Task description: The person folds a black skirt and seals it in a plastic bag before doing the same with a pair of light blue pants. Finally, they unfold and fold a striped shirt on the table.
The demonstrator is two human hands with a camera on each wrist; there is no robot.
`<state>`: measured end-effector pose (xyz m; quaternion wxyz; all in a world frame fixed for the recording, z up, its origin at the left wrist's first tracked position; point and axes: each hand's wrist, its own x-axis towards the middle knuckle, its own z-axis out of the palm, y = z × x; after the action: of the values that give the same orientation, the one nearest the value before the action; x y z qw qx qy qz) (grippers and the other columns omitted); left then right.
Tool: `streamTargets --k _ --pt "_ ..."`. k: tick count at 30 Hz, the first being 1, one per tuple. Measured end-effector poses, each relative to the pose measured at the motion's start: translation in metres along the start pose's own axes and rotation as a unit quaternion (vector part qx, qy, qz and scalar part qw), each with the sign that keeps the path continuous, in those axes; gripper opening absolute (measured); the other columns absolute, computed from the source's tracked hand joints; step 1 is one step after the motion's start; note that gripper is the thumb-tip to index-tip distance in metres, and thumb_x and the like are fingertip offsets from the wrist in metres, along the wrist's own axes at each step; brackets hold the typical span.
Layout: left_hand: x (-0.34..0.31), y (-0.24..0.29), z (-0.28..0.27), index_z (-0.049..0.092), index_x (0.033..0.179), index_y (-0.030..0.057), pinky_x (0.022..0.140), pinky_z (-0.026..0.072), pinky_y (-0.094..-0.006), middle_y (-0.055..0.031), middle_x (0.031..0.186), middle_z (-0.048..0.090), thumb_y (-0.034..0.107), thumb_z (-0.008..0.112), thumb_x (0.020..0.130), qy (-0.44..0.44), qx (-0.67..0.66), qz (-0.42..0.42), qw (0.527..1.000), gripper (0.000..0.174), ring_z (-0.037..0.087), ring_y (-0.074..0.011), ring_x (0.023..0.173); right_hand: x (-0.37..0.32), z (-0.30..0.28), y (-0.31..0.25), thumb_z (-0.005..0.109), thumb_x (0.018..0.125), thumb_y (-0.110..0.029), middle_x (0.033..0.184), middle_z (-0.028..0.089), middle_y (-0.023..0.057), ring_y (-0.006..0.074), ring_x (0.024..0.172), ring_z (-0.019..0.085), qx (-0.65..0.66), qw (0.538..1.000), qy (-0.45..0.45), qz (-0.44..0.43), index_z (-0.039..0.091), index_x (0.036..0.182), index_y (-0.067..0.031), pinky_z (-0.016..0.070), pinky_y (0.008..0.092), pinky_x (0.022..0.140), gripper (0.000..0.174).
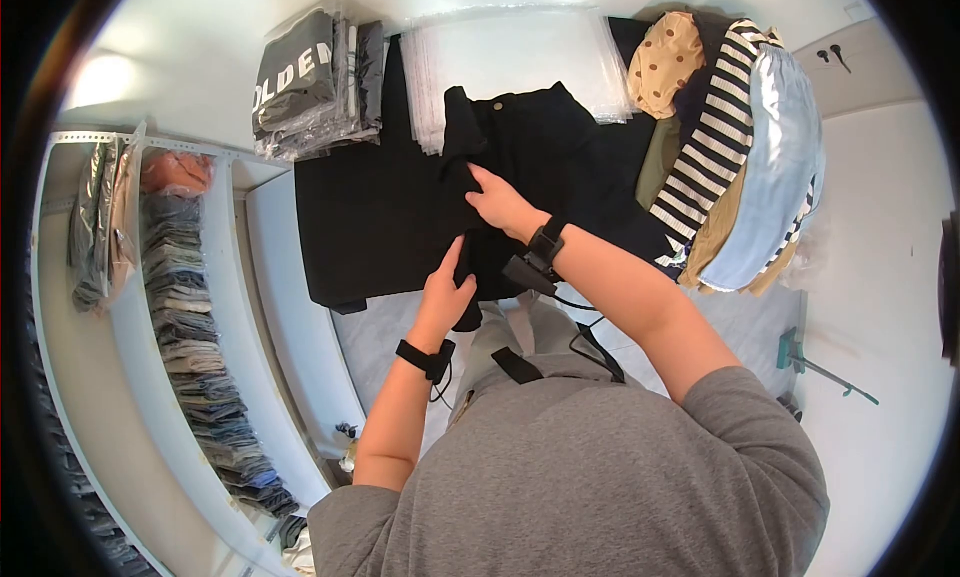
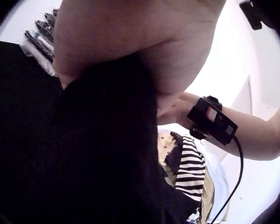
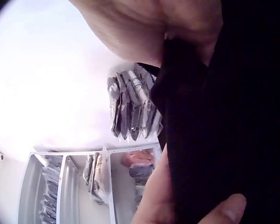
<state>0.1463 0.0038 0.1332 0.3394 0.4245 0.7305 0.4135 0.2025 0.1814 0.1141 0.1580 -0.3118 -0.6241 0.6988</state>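
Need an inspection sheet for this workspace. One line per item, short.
Surface: black work surface, partly covered.
Job's things: black garment with a button, lying across the surface.
Clutter: bagged clothes at far left; clear plastic bags along the far edge; mixed clothes pile at right.
Hands: left hand and right hand both grip the garment in their fingers.
Cables: right wrist cable, black, hangs loose.
Surroundings: white shelving at left with stacked clothes.

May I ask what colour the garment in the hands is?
The garment is black, clearest in the head view.
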Motion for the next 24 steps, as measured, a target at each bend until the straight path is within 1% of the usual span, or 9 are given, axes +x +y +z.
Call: streamTargets --k 3,6,8,12,15,17,20,22,24 --pt "0.002 0.009 0.007 0.038 0.134 0.0045 0.08 0.0462 -0.0326 -0.0228 0.103 0.061 0.006 0.058 0.077 -0.029 0.0 -0.029 0.999 0.06 0.061 -0.0342 0.09 -0.011 -0.016 -0.017 0.048 0.08 0.005 0.122 0.053 0.0189 0.0257 0.113 0.051 0.012 1.0 -0.012 0.021 0.04 0.129 0.0043 0.0388 0.0305 0.096 0.05" --pt "0.005 0.021 0.019 0.039 0.134 0.0051 0.072 0.0471 -0.0314 -0.0161 0.096 0.063 0.008 0.06 0.079 -0.025 0.003 0.063 0.998 0.06 0.061 -0.0275 0.077 -0.005 -0.053 0.011 0.05 0.08 0.004 0.122 0.053 0.0167 0.0225 0.112 0.051 -0.04 0.998 -0.02 -0.038 0.041 0.129 0.0049 0.0395 0.0296 0.095 0.049" --pt "0.005 0.043 0.018 0.04 0.134 0.007 0.066 0.0459 -0.0289 -0.0091 0.09 0.06 0.012 0.062 0.081 -0.112 -0.041 0.012 0.993 0.056 0.056 -0.0189 0.072 -0.03 -0.079 -0.038 0.052 0.081 0.001 0.123 0.053 0.0146 0.02 0.112 0.05 0.018 0.999 -0.04 0.0 0.041 0.129 0.0056 0.039 0.0283 0.095 0.05" --pt "0.01 0.035 0.03 0.043 0.131 0.0062 0.068 0.0445 -0.0256 -0.0049 0.094 0.056 0.015 0.057 0.087 -0.026 -0.093 0.086 0.992 0.048 0.053 -0.0144 0.081 -0.036 -0.165 -0.03 0.05 0.083 0.003 0.126 0.051 0.0099 0.0167 0.113 0.048 0.033 0.997 -0.06 0.047 0.039 0.132 0.0044 0.0373 0.0273 0.097 0.05" --pt "0.01 0.021 0.034 0.044 0.129 0.0052 0.07 0.0446 -0.0262 -0.0055 0.094 0.057 0.015 0.054 0.089 -0.038 -0.113 0.024 0.993 0.043 0.054 -0.015 0.08 -0.035 -0.216 -0.01 0.049 0.084 0.002 0.124 0.052 0.0097 0.0166 0.11 0.051 0.06 0.99 -0.071 0.109 0.039 0.131 0.0034 0.0389 0.0276 0.095 0.049" --pt "0.01 0.018 0.033 0.044 0.128 0.0049 0.071 0.0448 -0.0265 -0.0059 0.093 0.057 0.015 0.054 0.089 -0.046 -0.091 0.015 0.995 0.042 0.054 -0.0152 0.08 -0.025 -0.243 0.037 0.051 0.087 -0.005 0.12 0.055 0.0088 0.0167 0.107 0.052 -0.134 0.98 0.021 0.143 0.043 0.13 -0.0004 0.0407 0.0285 0.094 0.044" --pt "0.012 0.018 0.035 0.045 0.127 0.0041 0.072 0.0452 -0.0269 -0.0065 0.091 0.058 0.014 0.053 0.089 -0.057 -0.063 -0.001 0.996 0.04 0.055 -0.0154 0.08 -0.013 -0.23 0.051 0.059 0.085 -0.015 0.112 0.059 0.0095 0.017 0.102 0.054 -0.12 0.971 0.123 0.164 0.05 0.123 0.0009 0.0432 0.0287 0.089 0.042" --pt "0.018 0.016 0.036 0.045 0.127 0.0037 0.073 0.0454 -0.0269 -0.0066 0.09 0.058 0.014 0.053 0.09 -0.061 -0.055 -0.009 0.997 0.039 0.055 -0.0154 0.08 -0.004 -0.218 0.064 0.064 0.082 -0.023 0.11 0.06 0.0137 0.0204 0.101 0.056 -0.102 0.971 0.164 0.142 0.054 0.116 0.0033 0.0442 0.0301 0.087 0.044" --pt "0.024 0.016 0.037 0.044 0.127 0.0033 0.073 0.0457 -0.027 -0.0065 0.09 0.058 0.013 0.053 0.089 -0.068 -0.06 -0.01 0.996 0.04 0.055 -0.0152 0.079 -0.001 -0.208 0.068 0.068 0.077 -0.024 0.107 0.061 0.0188 0.0292 0.101 0.058 -0.288 0.928 0.236 0.029 0.057 0.111 0.0033 0.0455 0.034 0.086 0.045"
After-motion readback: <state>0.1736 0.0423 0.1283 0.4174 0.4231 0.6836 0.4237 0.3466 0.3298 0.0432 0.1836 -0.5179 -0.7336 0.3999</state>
